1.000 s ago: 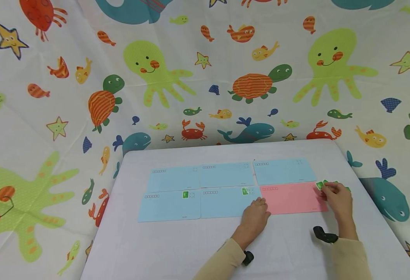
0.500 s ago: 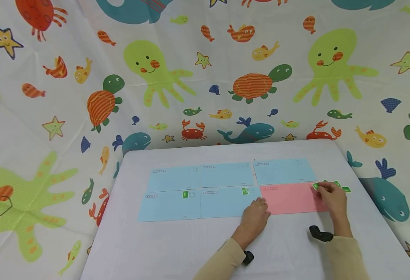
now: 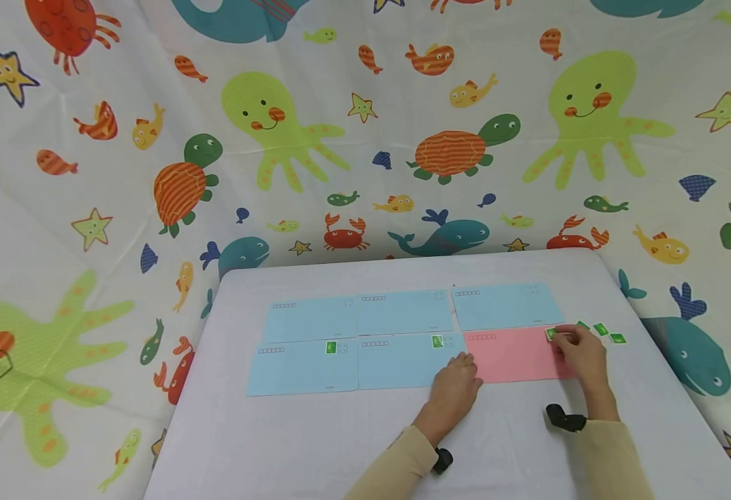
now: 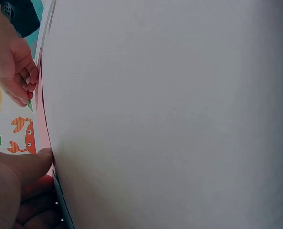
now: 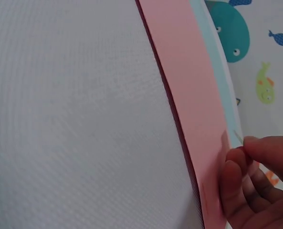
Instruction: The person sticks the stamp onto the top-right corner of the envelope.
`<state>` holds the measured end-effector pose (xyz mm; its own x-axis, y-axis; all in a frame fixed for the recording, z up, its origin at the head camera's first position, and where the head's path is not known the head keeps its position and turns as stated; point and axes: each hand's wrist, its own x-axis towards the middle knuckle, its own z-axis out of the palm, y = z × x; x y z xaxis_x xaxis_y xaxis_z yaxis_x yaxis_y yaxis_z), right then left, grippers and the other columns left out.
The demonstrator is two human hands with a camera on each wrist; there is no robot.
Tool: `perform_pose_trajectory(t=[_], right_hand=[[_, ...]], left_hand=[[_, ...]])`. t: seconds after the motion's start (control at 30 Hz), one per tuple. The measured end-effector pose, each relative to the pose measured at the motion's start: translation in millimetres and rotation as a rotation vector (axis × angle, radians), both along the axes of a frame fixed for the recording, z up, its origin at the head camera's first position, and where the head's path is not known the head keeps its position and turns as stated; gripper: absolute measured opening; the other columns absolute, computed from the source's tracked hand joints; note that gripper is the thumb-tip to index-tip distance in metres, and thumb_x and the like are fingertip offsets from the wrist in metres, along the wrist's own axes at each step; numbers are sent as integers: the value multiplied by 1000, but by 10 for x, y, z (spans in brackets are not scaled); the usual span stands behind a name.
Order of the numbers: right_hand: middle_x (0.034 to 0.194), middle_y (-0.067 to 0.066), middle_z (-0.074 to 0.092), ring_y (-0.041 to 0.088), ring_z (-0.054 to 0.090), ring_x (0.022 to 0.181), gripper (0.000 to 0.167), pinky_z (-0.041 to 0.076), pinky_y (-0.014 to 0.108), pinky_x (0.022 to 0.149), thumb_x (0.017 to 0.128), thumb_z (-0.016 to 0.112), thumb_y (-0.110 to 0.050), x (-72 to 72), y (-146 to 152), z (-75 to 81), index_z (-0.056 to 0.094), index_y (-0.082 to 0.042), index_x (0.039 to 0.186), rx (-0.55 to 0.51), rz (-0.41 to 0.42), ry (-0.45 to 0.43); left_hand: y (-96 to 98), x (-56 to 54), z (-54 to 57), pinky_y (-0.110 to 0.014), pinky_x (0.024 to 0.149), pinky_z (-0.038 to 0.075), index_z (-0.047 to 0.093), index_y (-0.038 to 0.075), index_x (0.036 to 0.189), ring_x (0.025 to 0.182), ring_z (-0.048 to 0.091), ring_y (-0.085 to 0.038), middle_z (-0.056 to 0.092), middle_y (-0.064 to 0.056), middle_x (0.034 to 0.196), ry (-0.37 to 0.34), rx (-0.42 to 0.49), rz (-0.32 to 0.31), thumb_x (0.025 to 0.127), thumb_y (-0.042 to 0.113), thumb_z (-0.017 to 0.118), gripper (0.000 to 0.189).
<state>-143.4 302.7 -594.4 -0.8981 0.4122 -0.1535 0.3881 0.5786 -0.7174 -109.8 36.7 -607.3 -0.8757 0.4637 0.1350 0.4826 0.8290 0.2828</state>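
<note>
My right hand [image 3: 580,355] pinches a small green stamp [image 3: 550,335] between thumb and fingertips, over the upper right corner of the pink envelope [image 3: 509,357]. From the right wrist view, the stamp [image 5: 238,137] shows only as a thin edge at the fingertips. My left hand [image 3: 454,390] rests where the pink envelope meets the lower middle blue envelope [image 3: 396,368]. In the left wrist view its thumb [image 4: 34,164] lies at the pink envelope's near edge. Green stamps lie on the lower left blue envelope [image 3: 303,371] and the lower middle one, near their upper right corners.
Three blue envelopes, left [image 3: 309,323], middle [image 3: 402,314] and right [image 3: 505,307], form the back row. Loose green stamps [image 3: 600,329] lie on the white table [image 3: 265,444] right of the pink envelope. A patterned sea-animal cloth [image 3: 315,208] hangs behind.
My right hand has moved left with the pinched stamp, from beyond the pink envelope's right edge to over its corner. More loose stamps show behind it. The left hand stays put.
</note>
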Motion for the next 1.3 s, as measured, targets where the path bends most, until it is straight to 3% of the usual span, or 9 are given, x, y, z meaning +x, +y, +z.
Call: perform_pose_trajectory(t=[0.4,0.63,1.3], right_hand=[[116,28,63,34,60,97,38,47,32,73,103,52,-23,-37,-32,-34,57,3,131,55,32,-18],[112,29,61,36,57,96,36,48,39,75,102,53,-19,-44,-60,-12,57,5,129,87,51,-11],[113,29,59,37,53,97,34,49,38,77,102,51,-14,-59,-85,-48,57,7,127,124,77,-29]], left_hand=[[13,-11,8,-25,105,50,73,11,120,129,61,-11,69,0,132,-3,-5,3,96,26,69,29],[17,-16,10,-26,105,50,74,10,119,128,62,-12,69,-1,132,-1,-4,-3,95,26,69,29],[10,-19,6,-26,106,50,73,9,119,129,61,-11,69,-1,131,-8,9,-6,96,25,68,28]])
